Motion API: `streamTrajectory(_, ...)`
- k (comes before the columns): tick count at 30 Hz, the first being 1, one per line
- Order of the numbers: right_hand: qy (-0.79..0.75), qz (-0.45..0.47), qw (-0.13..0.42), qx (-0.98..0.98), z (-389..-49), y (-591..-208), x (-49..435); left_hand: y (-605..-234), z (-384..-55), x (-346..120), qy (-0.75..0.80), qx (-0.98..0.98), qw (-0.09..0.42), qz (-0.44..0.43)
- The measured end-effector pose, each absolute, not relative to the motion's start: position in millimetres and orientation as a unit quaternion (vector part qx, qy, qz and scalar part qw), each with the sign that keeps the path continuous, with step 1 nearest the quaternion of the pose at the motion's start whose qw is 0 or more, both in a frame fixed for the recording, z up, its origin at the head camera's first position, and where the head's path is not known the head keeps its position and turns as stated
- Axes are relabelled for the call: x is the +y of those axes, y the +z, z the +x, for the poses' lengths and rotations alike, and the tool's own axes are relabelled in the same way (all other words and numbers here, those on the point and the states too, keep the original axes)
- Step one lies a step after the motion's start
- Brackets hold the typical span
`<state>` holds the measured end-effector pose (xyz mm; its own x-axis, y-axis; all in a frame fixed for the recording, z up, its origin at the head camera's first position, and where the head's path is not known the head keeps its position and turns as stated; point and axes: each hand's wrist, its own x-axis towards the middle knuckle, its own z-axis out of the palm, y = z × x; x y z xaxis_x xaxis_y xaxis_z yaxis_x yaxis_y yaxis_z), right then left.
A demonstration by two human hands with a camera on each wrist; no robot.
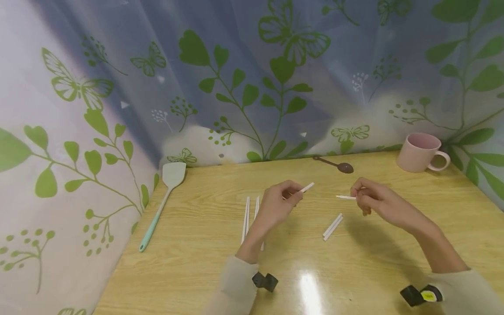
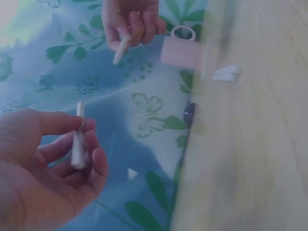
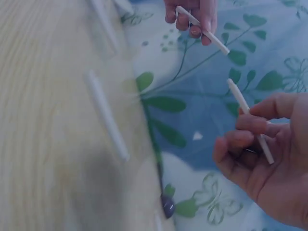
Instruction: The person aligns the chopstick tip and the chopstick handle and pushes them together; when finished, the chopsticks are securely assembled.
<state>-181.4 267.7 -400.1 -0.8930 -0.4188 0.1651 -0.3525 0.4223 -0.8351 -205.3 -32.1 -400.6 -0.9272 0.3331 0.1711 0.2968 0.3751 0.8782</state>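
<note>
My left hand [image 1: 281, 202] pinches a short white stick piece [image 1: 306, 188] above the wooden table [image 1: 189, 267]; in the left wrist view the same piece [image 2: 77, 139] sits between thumb and fingers. My right hand [image 1: 368, 197] pinches another short white stick piece [image 1: 345, 197], seen in the right wrist view [image 3: 250, 120] crossing its curled fingers. The two hands hover apart, a small gap between the piece tips. Two short white pieces [image 1: 332, 226] lie on the table below the gap. Long white sticks [image 1: 246, 214] lie left of my left hand.
A pale green spatula [image 1: 163, 199] lies at the table's left edge. A dark spoon [image 1: 338, 165] and a pink mug [image 1: 420, 152] stand at the back near the leaf-patterned curtain [image 1: 252, 78]. Curtain walls enclose the left, back and right sides.
</note>
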Motion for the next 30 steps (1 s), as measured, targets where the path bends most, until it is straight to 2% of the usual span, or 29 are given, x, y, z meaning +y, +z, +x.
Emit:
streamTrajectory(7,-0.503,-0.246,-0.019,0.828,-180.1,-376.0,246.9,-387.2,-196.9,-39.7,0.56,0.803,-0.005,0.204)
streamTrajectory(14,-0.514,-0.205,-0.022,0.833,-178.2,-356.5,223.7,-380.9,-191.1,-43.0,0.577,0.787,-0.028,0.218)
streamTrajectory(20,-0.523,-0.152,-0.046,0.838,-177.7,-348.2,213.5,-376.5,-189.0,-46.0,0.579,0.783,-0.028,0.227)
streamTrajectory(30,-0.552,-0.175,-0.055,0.814,-174.0,-343.2,205.7,-371.6,-184.5,-54.9,0.601,0.762,-0.028,0.237)
